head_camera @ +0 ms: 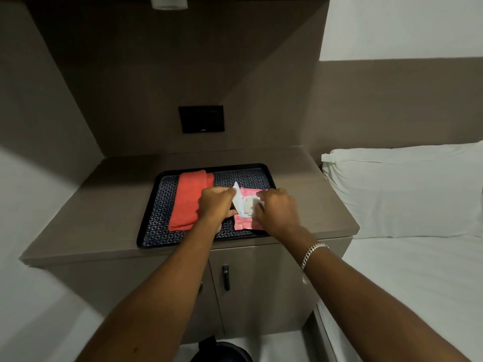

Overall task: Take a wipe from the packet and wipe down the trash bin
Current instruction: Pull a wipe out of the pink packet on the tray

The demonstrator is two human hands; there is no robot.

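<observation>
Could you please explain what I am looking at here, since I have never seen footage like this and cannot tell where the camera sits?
There is no machine: the single picture comes from a camera worn on a person's head, looking down at their own bare arms. On the bedside cabinet lies a black tray with a folded red cloth and a pink wipe packet. The left hand holds the packet's white lid flap up, while the right hand reaches into the opening. A dark round object, possibly the trash bin, shows at the bottom edge. A bed is on the right.
</observation>
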